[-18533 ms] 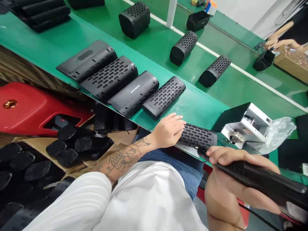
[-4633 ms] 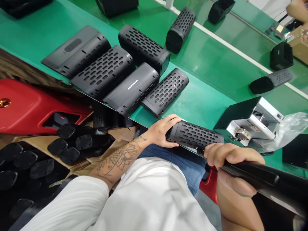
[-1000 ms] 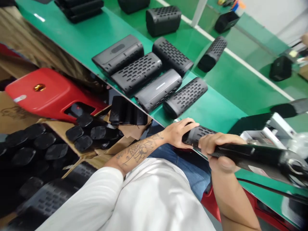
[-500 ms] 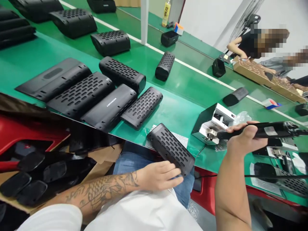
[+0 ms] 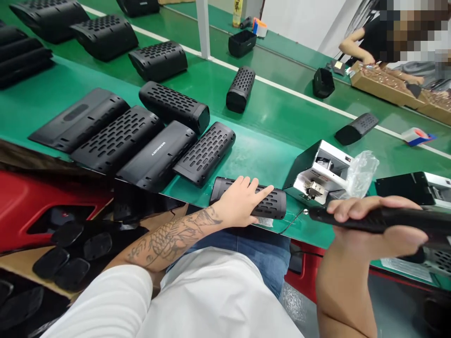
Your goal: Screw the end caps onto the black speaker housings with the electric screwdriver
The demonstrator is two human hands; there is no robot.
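Note:
My left hand [image 5: 243,199] lies over a black slotted speaker housing [image 5: 276,203] at the table's front edge. Its fingers are spread across the slots, and the palm covers the housing's middle. In my right hand [image 5: 366,220] is a black electric screwdriver [image 5: 382,219], held level with the tip towards the left. At that tip a small shiny piece shows, too small to name for certain. Just behind the tip stands a black and silver screw feeder [image 5: 315,176].
Several black housings [image 5: 158,152] lie left of my hand, more farther back. A second feeder [image 5: 408,185], a clear plastic bag [image 5: 362,171] and a tape roll [image 5: 417,136] are at right. Across the table, people work at a cardboard box [image 5: 384,87]. A white post [image 5: 203,30] rises behind.
My left hand has moved up onto the housing, which has turned from slanted to nearly level. The screwdriver tip has come away from the feeder, moving down and left.

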